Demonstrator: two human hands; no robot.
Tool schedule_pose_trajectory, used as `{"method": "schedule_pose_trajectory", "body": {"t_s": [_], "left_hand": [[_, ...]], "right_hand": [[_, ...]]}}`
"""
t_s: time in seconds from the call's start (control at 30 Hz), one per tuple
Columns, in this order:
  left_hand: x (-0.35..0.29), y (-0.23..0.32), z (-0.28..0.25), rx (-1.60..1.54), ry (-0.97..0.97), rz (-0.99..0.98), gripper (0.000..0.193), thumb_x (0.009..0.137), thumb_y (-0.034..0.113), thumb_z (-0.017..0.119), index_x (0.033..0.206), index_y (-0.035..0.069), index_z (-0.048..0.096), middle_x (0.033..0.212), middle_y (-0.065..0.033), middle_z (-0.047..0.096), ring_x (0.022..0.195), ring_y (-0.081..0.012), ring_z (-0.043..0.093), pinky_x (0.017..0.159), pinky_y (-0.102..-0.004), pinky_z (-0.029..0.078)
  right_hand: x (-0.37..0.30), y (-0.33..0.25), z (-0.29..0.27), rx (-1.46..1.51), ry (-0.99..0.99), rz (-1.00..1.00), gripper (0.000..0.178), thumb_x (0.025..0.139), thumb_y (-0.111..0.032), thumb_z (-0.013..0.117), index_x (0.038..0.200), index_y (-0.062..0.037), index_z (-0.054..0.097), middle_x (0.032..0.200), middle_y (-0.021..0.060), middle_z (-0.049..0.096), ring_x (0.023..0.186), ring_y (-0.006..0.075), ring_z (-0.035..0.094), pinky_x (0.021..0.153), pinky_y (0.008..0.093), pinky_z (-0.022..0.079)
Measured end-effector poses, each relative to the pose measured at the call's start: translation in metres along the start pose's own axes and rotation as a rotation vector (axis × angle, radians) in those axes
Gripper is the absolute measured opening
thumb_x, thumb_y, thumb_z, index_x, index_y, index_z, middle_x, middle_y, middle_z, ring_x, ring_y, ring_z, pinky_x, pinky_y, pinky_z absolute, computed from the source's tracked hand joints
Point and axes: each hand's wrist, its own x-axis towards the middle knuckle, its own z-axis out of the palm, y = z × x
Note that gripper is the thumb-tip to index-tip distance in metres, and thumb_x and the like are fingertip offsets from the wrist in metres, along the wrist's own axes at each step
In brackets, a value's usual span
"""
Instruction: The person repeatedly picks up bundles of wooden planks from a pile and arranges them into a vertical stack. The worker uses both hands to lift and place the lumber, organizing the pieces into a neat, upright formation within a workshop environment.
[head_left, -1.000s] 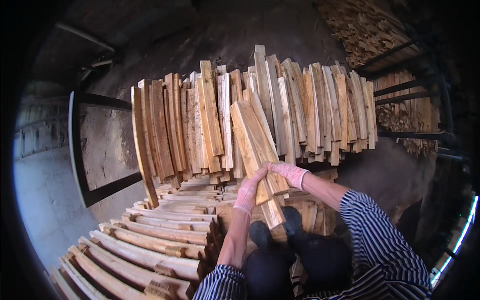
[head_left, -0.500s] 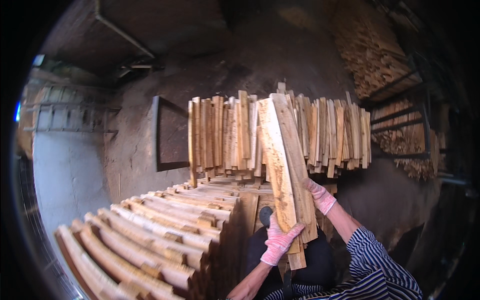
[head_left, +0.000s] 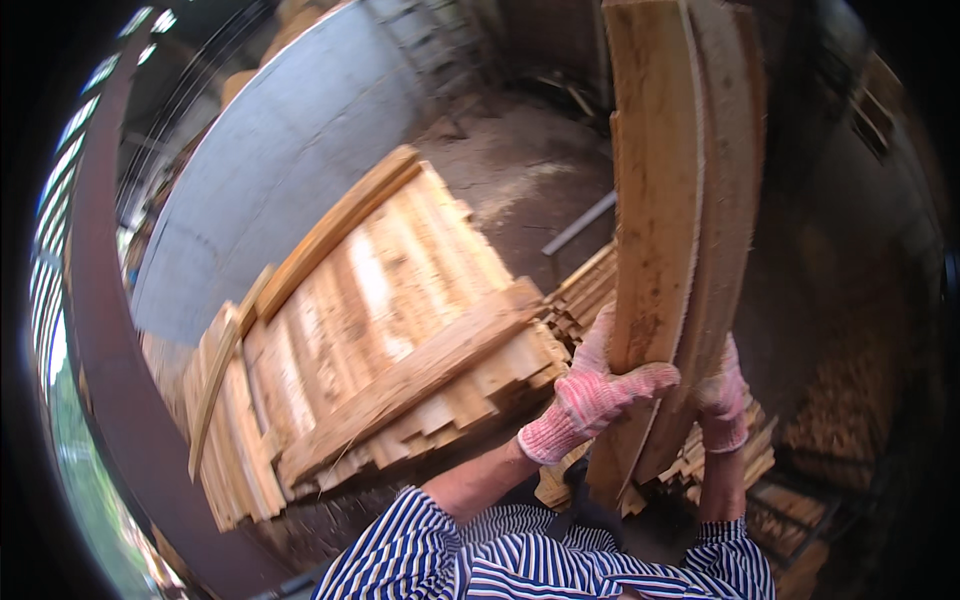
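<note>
Several long, rough wooden boards stand nearly upright in front of me, held together as a bundle. My left hand, in a pink-and-white knitted glove, grips their left side near the lower end, thumb across the front face. On the opposite edge, my right hand in a matching glove is closed round the bundle, its fingers partly hidden behind the wood. To the left lies a wide stack of boards placed side by side. A crosswise board rests over its near part, and another crosswise strip runs along its far edge.
A pale grey-blue panel curves behind the stack. At far left rises a dark brown beam. Piled wood pieces and dark metal bars are at lower right. A thin light bar lies beyond the stack.
My view has swung left, toward the panel and the board stack. The bundle has been raised closer and more upright, with both hands still on it.
</note>
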Motion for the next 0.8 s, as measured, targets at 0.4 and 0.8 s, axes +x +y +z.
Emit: {"method": "schedule_pose_trajectory", "body": {"t_s": [0.4, 0.8], "left_hand": [[-0.124, 0.282, -0.071, 0.488, 0.046, 0.569, 0.078, 0.085, 0.024, 0.082, 0.147, 0.003, 0.04, 0.133, -0.0136, 0.061, 0.113, -0.0219, 0.064, 0.092, -0.0327, 0.057], [-0.101, 0.318, -0.319, 0.585, 0.074, 0.591, 0.054, 0.078, 0.022, 0.089, 0.124, 0.005, 0.065, 0.12, -0.0093, 0.07, 0.105, -0.0184, 0.068, 0.094, -0.037, 0.057]], "right_hand": [[0.088, -0.145, 0.313, 0.032, -0.513, -0.366, 0.053, 0.094, -0.031, 0.064, 0.136, -0.0042, 0.049, 0.116, 0.0042, 0.06, 0.104, 0.0149, 0.059, 0.092, 0.0294, 0.049], [0.181, 0.024, 0.448, 0.088, -0.694, -0.136, 0.071, 0.083, -0.016, 0.083, 0.144, -0.0052, 0.047, 0.126, 0.0056, 0.064, 0.115, 0.0148, 0.059, 0.099, 0.0312, 0.051]]}}
